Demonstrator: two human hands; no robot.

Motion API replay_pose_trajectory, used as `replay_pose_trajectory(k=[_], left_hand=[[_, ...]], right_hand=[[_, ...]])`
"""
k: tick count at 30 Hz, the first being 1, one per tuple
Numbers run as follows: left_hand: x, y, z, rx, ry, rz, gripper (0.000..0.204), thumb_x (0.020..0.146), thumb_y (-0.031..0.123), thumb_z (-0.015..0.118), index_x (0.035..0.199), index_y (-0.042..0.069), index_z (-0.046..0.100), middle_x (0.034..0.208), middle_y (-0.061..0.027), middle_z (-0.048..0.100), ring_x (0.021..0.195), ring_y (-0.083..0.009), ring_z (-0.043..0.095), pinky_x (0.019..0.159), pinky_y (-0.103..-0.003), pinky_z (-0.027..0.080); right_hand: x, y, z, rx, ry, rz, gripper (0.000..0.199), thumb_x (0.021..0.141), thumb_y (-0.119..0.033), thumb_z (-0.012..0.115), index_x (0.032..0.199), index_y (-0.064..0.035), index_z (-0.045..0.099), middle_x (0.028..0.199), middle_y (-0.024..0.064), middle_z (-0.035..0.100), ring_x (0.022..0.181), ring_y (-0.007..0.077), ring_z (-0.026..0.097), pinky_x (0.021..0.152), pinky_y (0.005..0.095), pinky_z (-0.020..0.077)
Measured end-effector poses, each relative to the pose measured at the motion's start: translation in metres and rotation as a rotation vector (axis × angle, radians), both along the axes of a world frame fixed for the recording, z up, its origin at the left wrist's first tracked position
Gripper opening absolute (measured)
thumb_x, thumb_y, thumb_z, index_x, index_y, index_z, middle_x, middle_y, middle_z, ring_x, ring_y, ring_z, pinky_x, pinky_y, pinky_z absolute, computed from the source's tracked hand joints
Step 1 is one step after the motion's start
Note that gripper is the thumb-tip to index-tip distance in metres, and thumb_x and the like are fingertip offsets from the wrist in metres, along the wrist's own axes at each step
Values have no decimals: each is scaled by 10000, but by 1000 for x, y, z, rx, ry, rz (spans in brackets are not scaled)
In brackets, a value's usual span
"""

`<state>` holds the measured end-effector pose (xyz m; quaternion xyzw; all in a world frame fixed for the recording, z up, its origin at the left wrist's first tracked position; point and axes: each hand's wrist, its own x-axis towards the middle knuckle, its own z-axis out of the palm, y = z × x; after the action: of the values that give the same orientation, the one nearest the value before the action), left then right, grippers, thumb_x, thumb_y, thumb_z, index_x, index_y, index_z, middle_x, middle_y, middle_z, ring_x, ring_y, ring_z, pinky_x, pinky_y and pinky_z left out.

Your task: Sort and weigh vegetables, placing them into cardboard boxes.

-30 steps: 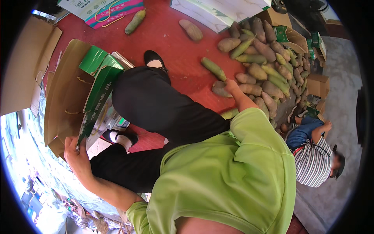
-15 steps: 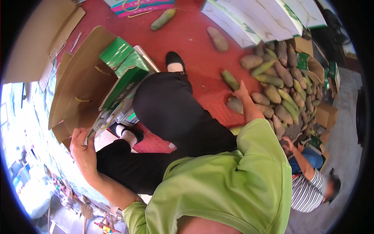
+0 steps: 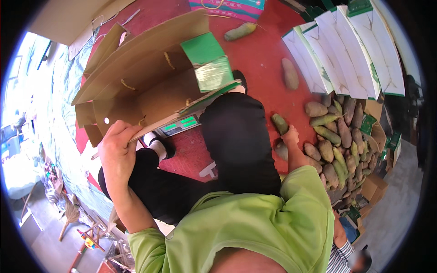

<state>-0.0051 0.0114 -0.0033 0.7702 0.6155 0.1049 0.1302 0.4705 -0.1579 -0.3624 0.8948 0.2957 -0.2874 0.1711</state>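
Note:
My left hand (image 3: 117, 146) is closed on the near rim of a cardboard box (image 3: 159, 93), fingers over the edge. The box gapes toward me, showing its bare brown inside, cord handles and green flaps (image 3: 213, 73) at the right end. A scale with a lit green display (image 3: 180, 125) shows beneath its near side. My right hand (image 3: 292, 136) is closed round one end of a green radish (image 3: 279, 123), near the red floor. Close by that hand lies another radish (image 3: 281, 149), partly hidden by my arm. To its right is a heap of soil-coloured and green radishes (image 3: 342, 132).
White cartons (image 3: 334, 50) stand in a row at the far right. Single radishes lie at the back (image 3: 240, 32) and before the cartons (image 3: 290, 73). A pink-and-blue bag (image 3: 246, 7) is at the top. At lower right sits another person in a striped shirt (image 3: 339, 257).
The view has swung left, so things appear farther right. The box now shows more of its inside, and the scale display has come into sight. My right hand still holds the radish.

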Motion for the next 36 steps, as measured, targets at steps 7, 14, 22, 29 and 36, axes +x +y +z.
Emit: replay_pose_trajectory(k=[7, 14, 22, 29, 36], left_hand=[[2, 0, 2, -29, -37, -37, 204, 704, -27, 648, 881, 59, 703, 790, -80, 576, 789, -273, 616, 661, -379, 482], [-6, -3, -3, 23, -19, -89, 145, 736, 27, 653, 859, 87, 703, 781, -63, 561, 807, -261, 607, 657, -383, 488], [-8, -4, -1, 52, -16, -127, 117, 776, 50, 632, 868, 62, 703, 783, -90, 565, 757, -304, 603, 648, -396, 464], [-11, -3, -5, 65, -4, -152, 114, 800, 77, 607, 859, 79, 704, 784, -87, 557, 770, -302, 601, 641, -402, 464], [-11, -2, -4, 36, 9, -158, 126, 802, 85, 603, 871, 92, 707, 789, -85, 561, 771, -300, 602, 646, -399, 468]], right_hand=[[-1, 23, 15, 208, 71, 154, 608, 663, -195, 812, 1201, -153, 534, 1203, 95, 588, 1185, 327, 523, 917, 460, 496], [-3, 127, 102, 764, 531, 207, 593, 627, -75, 808, 1177, -52, 586, 1085, 169, 645, 1026, 307, 620, 857, 406, 488], [-103, 234, 354, 1154, 751, 689, 593, 695, -46, 756, 1247, -26, 542, 1079, 80, 632, 1018, 185, 597, 839, 340, 489], [-235, 282, 420, 924, 1197, 951, 576, 739, -85, 760, 1259, -11, 522, 1157, 109, 600, 1032, 192, 589, 870, 330, 503], [-332, 314, 335, 404, 800, 1196, 690, 662, -161, 813, 1271, -12, 525, 1143, 168, 616, 978, 286, 623, 801, 371, 536]])
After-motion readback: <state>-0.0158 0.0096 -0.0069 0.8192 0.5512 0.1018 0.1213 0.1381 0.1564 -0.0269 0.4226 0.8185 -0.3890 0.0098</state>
